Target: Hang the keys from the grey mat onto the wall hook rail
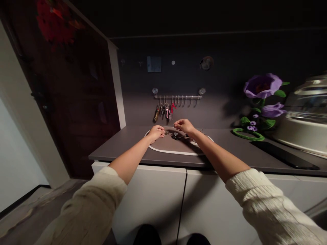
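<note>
An oval tray (176, 152) with a white rim lies on the grey counter, and a small bunch of keys (175, 135) rests on it. Over the tray's left side is my left hand (155, 132), its fingers closed beside a metal ring; whether it grips anything is too small to tell. My right hand (185, 126) is raised over the tray's back edge with thumb and fingers pinched together; what may be between them cannot be made out. Behind the hands, several keys with a brown tag (156, 114), a pink carabiner (168, 114) and a red ribbon (173, 107) hang from a hook rail (178, 97).
To the right stand purple crocheted flowers (263, 85) with a green ring base, a black phone-like slab (283, 155) and a white domed appliance (304, 131). White cabinet doors (150, 200) are below the counter. A dark door (84, 102) is at left.
</note>
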Available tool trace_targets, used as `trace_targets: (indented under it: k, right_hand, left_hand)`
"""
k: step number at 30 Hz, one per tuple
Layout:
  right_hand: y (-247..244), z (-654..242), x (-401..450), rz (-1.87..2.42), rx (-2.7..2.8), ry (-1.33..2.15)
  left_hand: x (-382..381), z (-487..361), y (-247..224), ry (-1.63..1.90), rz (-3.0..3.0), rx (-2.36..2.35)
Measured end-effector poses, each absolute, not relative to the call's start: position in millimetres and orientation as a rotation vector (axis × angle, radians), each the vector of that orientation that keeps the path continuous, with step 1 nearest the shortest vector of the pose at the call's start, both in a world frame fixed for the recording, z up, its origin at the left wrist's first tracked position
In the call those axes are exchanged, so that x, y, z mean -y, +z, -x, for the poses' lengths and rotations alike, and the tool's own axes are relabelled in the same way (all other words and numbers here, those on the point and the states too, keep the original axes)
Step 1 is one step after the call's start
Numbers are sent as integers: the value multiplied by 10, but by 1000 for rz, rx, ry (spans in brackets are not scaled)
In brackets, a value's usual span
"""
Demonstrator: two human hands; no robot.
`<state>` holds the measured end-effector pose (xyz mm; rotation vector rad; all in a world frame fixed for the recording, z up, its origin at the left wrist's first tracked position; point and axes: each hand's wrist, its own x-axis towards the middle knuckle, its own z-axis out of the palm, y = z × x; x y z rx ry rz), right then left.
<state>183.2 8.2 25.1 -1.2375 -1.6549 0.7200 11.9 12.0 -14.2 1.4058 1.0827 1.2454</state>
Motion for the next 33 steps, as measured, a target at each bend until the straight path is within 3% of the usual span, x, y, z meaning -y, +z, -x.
trace_targets:
  k: [12, 20, 33]
  right_hand:
    - [54, -1946, -162, 1513, 2052, -34]
    - [49, -1886, -177, 1524, 2144, -60]
    - [41, -1873, -195, 1518, 2142, -39]
  left_hand:
    - [-432, -285, -22, 983, -2333, -1453]
    - [-444, -248, -96, 841, -2519, -1474]
    - [-428, -179, -46, 1051, -2429, -1456]
